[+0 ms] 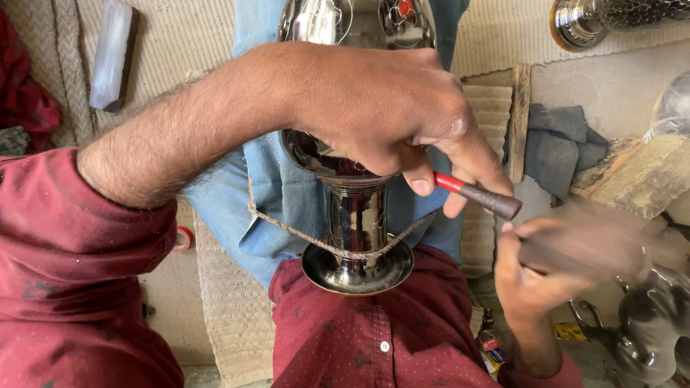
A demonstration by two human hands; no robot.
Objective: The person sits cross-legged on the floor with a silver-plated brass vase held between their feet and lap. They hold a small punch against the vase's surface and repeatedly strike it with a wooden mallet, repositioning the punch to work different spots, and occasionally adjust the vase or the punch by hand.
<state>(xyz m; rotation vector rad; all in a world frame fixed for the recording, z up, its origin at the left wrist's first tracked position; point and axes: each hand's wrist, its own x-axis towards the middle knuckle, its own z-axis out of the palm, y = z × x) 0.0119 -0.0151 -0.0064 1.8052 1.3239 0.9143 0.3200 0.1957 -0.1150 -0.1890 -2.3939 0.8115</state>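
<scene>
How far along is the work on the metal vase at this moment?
Done: the shiny vase already shows outlined medallions near its top and is tied across its stem with cord. In hand: the left hand holds a red-handled punch against the body; the blurred right hand seems mid-strike. The lower body looks plain.

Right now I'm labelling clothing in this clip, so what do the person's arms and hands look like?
Both hands are bare, with no gloves, rings or watch showing. The left hand has a hairy forearm, its dark red patterned sleeve pushed up near the elbow. The right hand is motion-blurred; a dark red cuff shows at its wrist.
</scene>
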